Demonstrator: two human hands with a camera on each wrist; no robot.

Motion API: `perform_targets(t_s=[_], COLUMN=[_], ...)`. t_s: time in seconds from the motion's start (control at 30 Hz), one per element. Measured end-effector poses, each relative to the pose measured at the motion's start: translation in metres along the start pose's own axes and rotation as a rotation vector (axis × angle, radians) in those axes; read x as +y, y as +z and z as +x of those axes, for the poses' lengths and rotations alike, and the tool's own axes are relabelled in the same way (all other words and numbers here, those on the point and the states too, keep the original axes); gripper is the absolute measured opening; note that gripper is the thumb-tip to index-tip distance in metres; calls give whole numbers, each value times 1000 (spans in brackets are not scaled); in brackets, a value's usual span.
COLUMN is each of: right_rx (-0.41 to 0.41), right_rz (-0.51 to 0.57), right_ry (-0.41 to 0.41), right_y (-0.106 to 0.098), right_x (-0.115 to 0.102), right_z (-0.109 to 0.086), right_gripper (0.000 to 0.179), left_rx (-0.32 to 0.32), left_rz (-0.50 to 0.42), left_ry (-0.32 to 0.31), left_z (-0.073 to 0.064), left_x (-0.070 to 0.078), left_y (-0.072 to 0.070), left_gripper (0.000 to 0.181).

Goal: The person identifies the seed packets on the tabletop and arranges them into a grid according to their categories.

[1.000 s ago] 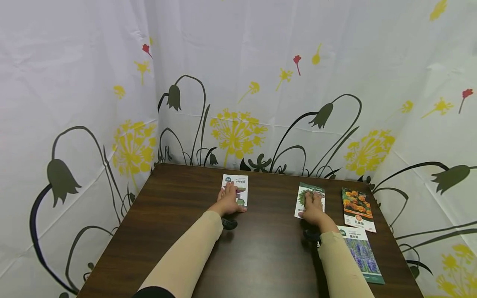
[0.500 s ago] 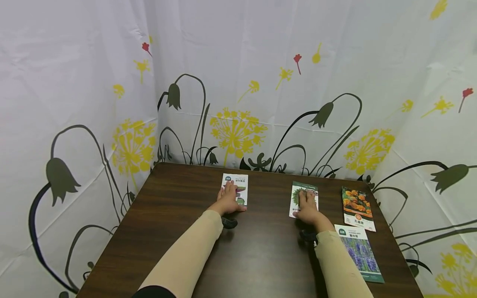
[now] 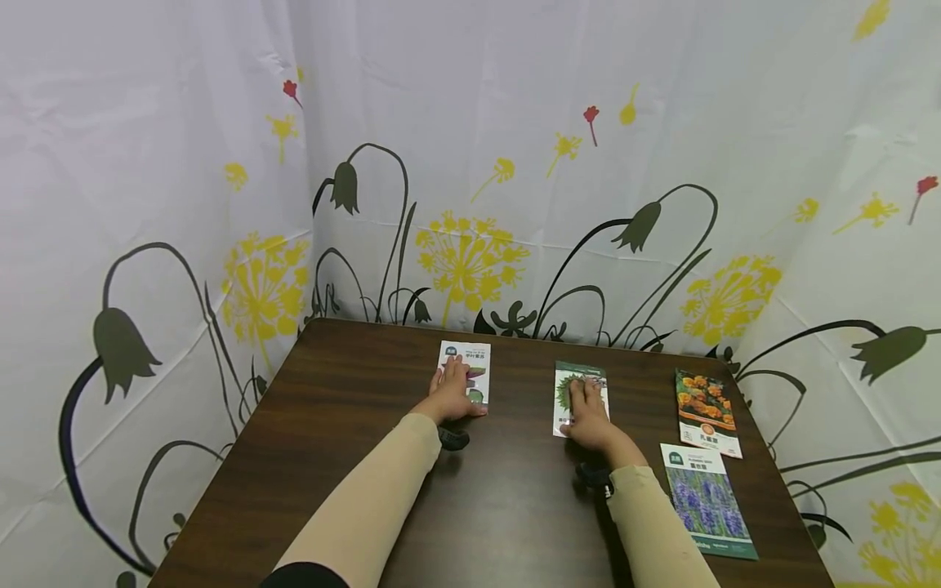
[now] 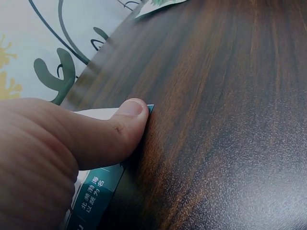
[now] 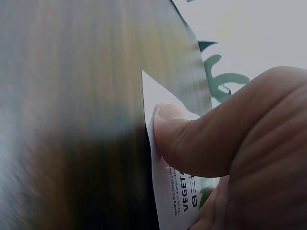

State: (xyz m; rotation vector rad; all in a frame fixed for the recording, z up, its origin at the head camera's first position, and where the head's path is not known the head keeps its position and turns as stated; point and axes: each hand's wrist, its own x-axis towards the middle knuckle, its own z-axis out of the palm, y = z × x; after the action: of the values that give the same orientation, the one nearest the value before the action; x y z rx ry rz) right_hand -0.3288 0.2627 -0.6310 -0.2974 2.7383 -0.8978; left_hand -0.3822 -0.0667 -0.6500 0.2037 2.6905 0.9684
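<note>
In the head view my left hand [image 3: 450, 400] lies with extended fingers on a white seed packet [image 3: 478, 353] near the table's far edge. Its thumb [image 4: 120, 129] presses along the packet's edge in the left wrist view. To the right, my right hand [image 3: 591, 420] rests straight fingers on a green-and-white vegetable seed packet [image 3: 563, 396] with a leafy picture. The right wrist view has the thumb [image 5: 192, 139] on that packet's white border, one corner tilting up slightly. Both hands partly cover the packets' fronts. A gap of bare wood separates the two packets.
A seed packet with orange flowers [image 3: 706, 404] lies at the table's right side. Just nearer lies a packet with purple flowers [image 3: 707, 506], their edges close together. Behind the dark wooden table [image 3: 353, 384] hangs a flower-printed curtain [image 3: 470, 98].
My right hand has slid the vegetable seed packet leftward across the table, away from the orange-flower packet and closer to the left one. My left hand and its packet have stayed in place.
</note>
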Motion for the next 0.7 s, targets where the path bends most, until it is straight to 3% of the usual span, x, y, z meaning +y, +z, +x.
perform_targets(t_s=[0.4, 0.7], right_rx=[3, 5], right_rz=[38, 91], right_ry=[-56, -166], right_y=[23, 48], right_x=[-19, -37], right_z=[-19, -41], right_gripper=[98, 100], left_rx=[-4, -4], left_rz=[-1, -3], left_ry=[-2, -6], left_z=[2, 2], left_x=[3, 1], left_y=[0, -1], left_gripper=[107, 111])
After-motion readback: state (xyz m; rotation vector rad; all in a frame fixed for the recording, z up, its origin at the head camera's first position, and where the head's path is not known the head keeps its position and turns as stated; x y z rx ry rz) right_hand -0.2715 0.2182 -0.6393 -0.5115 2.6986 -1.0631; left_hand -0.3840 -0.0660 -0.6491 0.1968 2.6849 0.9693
